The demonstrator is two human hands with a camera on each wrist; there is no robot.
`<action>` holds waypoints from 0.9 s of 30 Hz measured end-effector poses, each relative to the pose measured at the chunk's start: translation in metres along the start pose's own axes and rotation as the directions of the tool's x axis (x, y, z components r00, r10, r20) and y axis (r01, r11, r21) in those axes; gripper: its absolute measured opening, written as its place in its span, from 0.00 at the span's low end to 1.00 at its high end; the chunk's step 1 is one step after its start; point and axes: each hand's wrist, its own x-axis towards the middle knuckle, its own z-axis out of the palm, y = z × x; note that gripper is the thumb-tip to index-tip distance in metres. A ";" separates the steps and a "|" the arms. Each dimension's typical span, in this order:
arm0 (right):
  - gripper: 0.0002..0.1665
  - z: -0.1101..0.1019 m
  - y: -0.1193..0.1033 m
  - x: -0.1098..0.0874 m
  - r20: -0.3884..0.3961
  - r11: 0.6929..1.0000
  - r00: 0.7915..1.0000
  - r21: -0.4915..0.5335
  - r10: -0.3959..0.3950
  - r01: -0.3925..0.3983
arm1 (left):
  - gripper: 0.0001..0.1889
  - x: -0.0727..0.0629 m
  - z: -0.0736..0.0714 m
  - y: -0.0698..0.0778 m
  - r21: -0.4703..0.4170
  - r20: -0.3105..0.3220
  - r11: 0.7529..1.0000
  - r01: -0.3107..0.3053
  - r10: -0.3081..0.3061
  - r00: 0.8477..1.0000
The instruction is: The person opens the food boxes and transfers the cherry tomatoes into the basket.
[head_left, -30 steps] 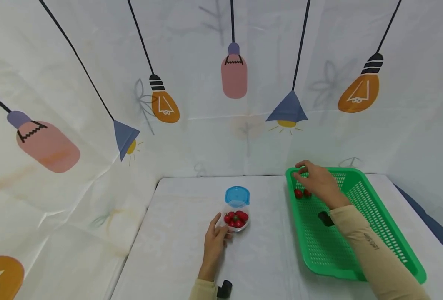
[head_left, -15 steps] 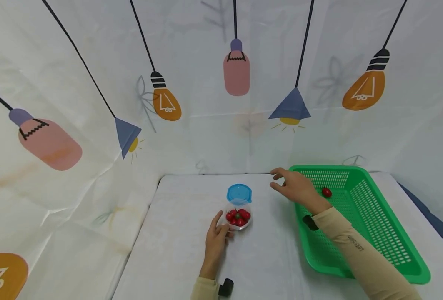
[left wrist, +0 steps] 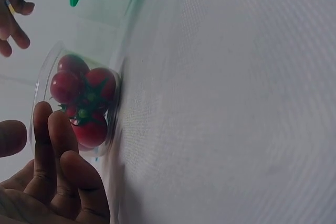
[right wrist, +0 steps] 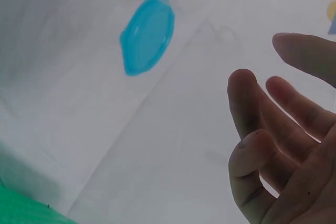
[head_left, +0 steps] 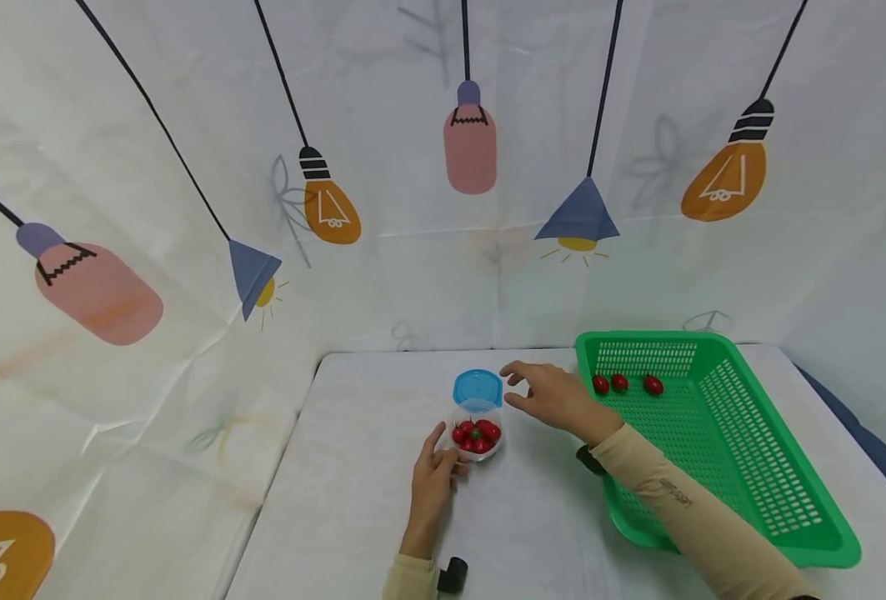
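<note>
A clear plastic container [head_left: 480,456] holds several red cherry tomatoes [left wrist: 90,95] with green stems, and its blue lid [head_left: 478,387] lies flipped back behind it. Against the container's near left side rests my left hand [head_left: 432,487], thumb and fingers loosely bent along the wall. Over the table to the right of the lid hovers my right hand [head_left: 558,398], with nothing between its relaxed fingers. At the far end of a green basket [head_left: 713,450], three cherry tomatoes [head_left: 619,382] lie in a row.
A white cloth covers the table [head_left: 337,500]. The basket's raised rim stands between its tomatoes and the container, and my right forearm crosses over its near left part. Behind the table hangs a white sheet [head_left: 412,292] printed with lamps.
My right hand has moved left from above the basket toward the blue lid, uncovering the tomatoes in the basket. My left hand stays beside the container.
</note>
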 end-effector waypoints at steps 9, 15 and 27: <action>0.23 0.027 -0.014 0.000 0.145 0.998 0.988 -0.032 -0.049 0.055 | 0.31 -0.001 0.002 -0.002 0.023 -0.007 0.999 -0.035 0.035 0.999; 0.20 0.036 -0.017 0.002 0.185 0.996 0.981 -0.049 -0.067 0.078 | 0.31 0.000 0.003 -0.002 0.050 -0.013 0.998 -0.024 0.025 1.000; 0.16 0.046 -0.020 0.012 0.234 0.991 0.972 -0.119 -0.030 0.060 | 0.30 0.000 0.004 -0.001 0.060 -0.020 0.998 -0.025 0.027 0.999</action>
